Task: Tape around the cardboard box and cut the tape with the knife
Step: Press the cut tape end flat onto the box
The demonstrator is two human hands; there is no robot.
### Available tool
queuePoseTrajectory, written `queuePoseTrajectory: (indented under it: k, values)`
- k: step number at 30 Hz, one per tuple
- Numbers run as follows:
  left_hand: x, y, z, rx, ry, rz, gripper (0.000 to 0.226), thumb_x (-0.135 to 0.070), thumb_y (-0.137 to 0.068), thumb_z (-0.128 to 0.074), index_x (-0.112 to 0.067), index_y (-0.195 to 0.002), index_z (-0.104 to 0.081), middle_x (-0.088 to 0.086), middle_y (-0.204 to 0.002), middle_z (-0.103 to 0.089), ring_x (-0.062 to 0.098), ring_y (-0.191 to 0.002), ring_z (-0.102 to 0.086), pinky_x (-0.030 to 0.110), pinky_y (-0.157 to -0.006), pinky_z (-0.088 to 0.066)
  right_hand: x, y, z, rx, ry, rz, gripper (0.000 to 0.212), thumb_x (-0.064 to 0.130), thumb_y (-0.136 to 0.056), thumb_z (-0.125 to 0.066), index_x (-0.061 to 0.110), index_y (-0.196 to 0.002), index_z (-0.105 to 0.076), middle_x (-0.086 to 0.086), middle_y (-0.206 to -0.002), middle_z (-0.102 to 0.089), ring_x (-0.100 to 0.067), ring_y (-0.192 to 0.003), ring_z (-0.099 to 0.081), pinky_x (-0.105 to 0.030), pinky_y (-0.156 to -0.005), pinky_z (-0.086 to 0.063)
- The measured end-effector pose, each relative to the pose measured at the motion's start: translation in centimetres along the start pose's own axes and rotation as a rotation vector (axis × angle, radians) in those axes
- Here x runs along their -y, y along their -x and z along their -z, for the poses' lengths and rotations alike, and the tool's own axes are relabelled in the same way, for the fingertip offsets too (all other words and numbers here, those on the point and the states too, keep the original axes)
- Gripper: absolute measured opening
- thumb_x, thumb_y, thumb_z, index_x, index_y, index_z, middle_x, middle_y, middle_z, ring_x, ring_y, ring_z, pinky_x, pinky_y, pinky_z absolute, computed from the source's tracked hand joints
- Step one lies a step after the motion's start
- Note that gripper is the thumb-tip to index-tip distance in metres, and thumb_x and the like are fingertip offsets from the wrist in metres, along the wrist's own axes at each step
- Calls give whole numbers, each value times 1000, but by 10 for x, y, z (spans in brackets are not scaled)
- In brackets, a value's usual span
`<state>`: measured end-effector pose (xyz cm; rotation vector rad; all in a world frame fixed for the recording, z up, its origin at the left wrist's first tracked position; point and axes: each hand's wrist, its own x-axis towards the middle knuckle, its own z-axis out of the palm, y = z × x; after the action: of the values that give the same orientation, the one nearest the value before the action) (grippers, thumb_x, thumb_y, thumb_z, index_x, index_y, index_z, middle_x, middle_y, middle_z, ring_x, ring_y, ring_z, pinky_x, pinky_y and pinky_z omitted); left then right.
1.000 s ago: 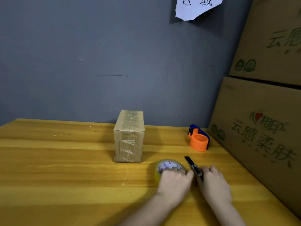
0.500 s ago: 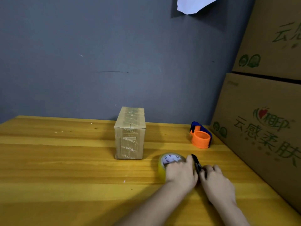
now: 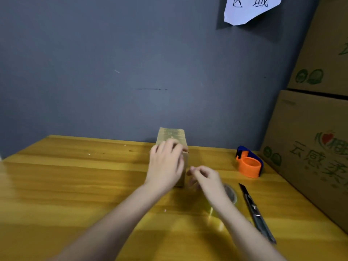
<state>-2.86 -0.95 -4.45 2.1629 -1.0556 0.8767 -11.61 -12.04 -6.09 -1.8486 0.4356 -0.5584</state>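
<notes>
Both hands have left the tape roll and the knife since half a second ago and now reach forward to the small cardboard box [image 3: 171, 135]. Left hand [image 3: 165, 164] lies spread over the box's near face and top edge, fingers loosely extended and touching the cardboard; it is blurred, and whether it truly grips the box cannot be told. Right hand [image 3: 204, 176] sits just beside the box's lower right corner, fingers curled together as if pinching something small; whether it has a tape end between them cannot be told. Behind the right wrist, partly hidden by the forearm, the clear tape roll [image 3: 230, 194] lies flat on the wooden table [image 3: 66, 185]. Just to the right of that forearm the utility knife [image 3: 256, 211] lies loose on the table, its blade end pointing away from the person. Farther right of the right hand, and well apart from it, stands an orange and blue tape dispenser [image 3: 249, 164], near large stacked cartons [image 3: 316, 144] by the grey wall [image 3: 113, 72].
</notes>
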Motion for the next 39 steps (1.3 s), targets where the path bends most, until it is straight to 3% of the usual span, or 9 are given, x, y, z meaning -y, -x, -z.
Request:
queuePoseTrajectory:
  k: [4,7,10,17,23,31,39]
  values:
    - [37,-15,6,63,160,154,37,-26,-86,-34,-29,-115,-57,-9,-124,-59,13,-120,-49,32,-107,-26,13,-2,-47,114,-265,-262,26,37,-91,-53,14,-86,-62,-4,-60,-66,-9,-35,-51,-15,-33,-27]
    - [56,-23,-1,216,260,197,49,-31,-87,-23,-30,-123,-56,-11,-134,-55,9,-131,-41,34,-115,-16,15,-7,-64,39,-397,-328,34,47,-87,-55,16,-91,-69,-2,-62,-68,-8,-40,-55,-17,-38,-31]
    - [68,-23,-10,283,334,210,54,-33,-87,-19,-30,-123,-59,-13,-136,-55,9,-135,-37,33,-116,-21,19,-12,-70,-43,-505,-357,37,46,-86,-56,13,-89,-73,0,-59,-67,-10,-43,-55,-19,-43,-35]
    - [75,-14,-12,293,356,221,46,-35,-91,-25,-42,-128,-51,-22,-140,-46,4,-137,-28,42,-111,-22,13,-20,-78,-115,-504,-272,20,22,-92,-54,12,-79,-66,4,-54,-59,-3,-38,-51,-14,-38,-34]
    - [79,-16,-17,294,373,218,38,-25,-99,-32,-43,-126,-52,-23,-140,-46,3,-136,-27,41,-108,-21,8,-9,-75,-136,-445,-99,23,19,-94,-51,3,-85,-64,0,-55,-52,-3,-37,-46,-15,-40,-34]
    - [82,-15,-20,258,393,190,39,-55,-86,-43,-45,-122,-55,-28,-133,-50,1,-131,-31,37,-106,-23,-10,-20,-85,-225,-357,-33,28,22,-93,-54,2,-82,-68,-2,-53,-51,-5,-37,-45,-18,-43,-38]
    - [83,-14,-24,212,353,159,34,-45,-88,-56,-46,-122,-55,-30,-130,-49,4,-129,-33,35,-104,-27,-16,-29,-96,-304,-349,-58,30,28,-92,-54,5,-78,-67,3,-45,-51,-7,-35,-48,-28,-49,-42]
